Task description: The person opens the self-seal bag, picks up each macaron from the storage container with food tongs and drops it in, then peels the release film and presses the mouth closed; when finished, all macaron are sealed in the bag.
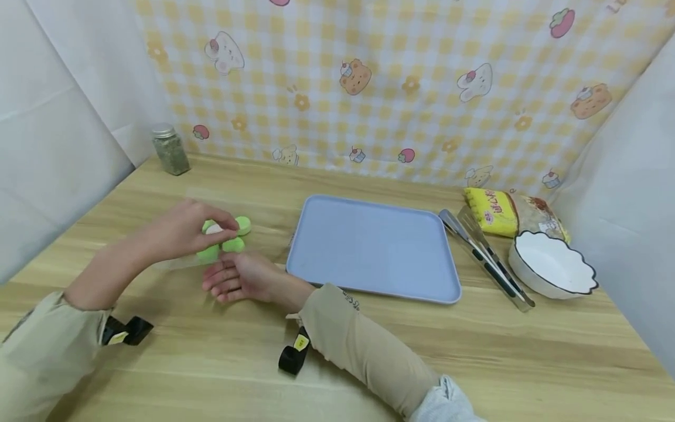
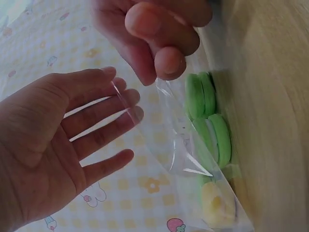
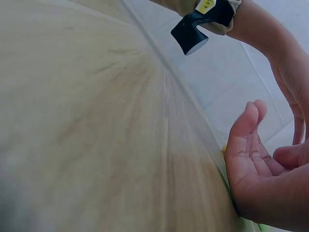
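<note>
My left hand pinches the edge of a clear plastic bag between thumb and fingers. Beside and under that hand lie several green macarons, with a paler piece among them. In the left wrist view, green macarons and a yellow piece show at the bag, partly behind its film. My right hand is just nearer to me, palm turned up, fingers spread and loosely bent. The film's edge overlaps its fingertips in the left wrist view.
A blue tray lies right of the hands. Beyond it are metal tongs, a white scalloped bowl and a yellow food packet. A jar of dried herbs stands at the back left. Curtains border the wooden table.
</note>
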Demonstrator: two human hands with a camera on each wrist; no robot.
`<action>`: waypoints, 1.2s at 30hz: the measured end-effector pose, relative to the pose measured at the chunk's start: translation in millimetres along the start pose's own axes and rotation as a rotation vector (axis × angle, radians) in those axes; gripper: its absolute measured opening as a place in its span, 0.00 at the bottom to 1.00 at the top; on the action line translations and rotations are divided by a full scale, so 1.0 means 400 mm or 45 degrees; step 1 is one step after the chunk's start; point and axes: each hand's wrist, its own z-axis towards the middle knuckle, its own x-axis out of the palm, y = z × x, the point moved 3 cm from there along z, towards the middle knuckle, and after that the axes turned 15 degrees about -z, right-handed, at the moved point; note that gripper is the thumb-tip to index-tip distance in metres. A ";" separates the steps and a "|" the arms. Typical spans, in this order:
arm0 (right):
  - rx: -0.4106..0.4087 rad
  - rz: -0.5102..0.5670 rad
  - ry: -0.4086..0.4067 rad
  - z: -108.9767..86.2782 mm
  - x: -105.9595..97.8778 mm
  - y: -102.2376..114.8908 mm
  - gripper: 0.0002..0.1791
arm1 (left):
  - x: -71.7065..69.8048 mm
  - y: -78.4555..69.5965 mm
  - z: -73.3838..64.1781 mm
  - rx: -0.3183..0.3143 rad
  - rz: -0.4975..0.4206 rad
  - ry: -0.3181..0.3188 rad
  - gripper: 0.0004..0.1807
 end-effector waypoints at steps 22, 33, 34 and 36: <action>0.014 -0.042 -0.073 -0.018 -0.010 -0.017 0.20 | 0.053 0.123 0.189 -0.215 -0.093 0.038 0.07; -0.192 -1.151 -0.316 -0.127 -0.052 0.089 0.18 | -0.068 0.038 0.092 -0.201 -0.167 -0.610 0.07; -0.244 -1.319 -0.339 -0.151 -0.060 0.108 0.18 | -0.081 0.023 0.086 -0.205 -0.213 -0.640 0.07; -0.344 -1.581 -0.382 -0.205 -0.078 0.142 0.19 | -0.105 -0.007 0.075 -0.209 -0.358 -0.691 0.07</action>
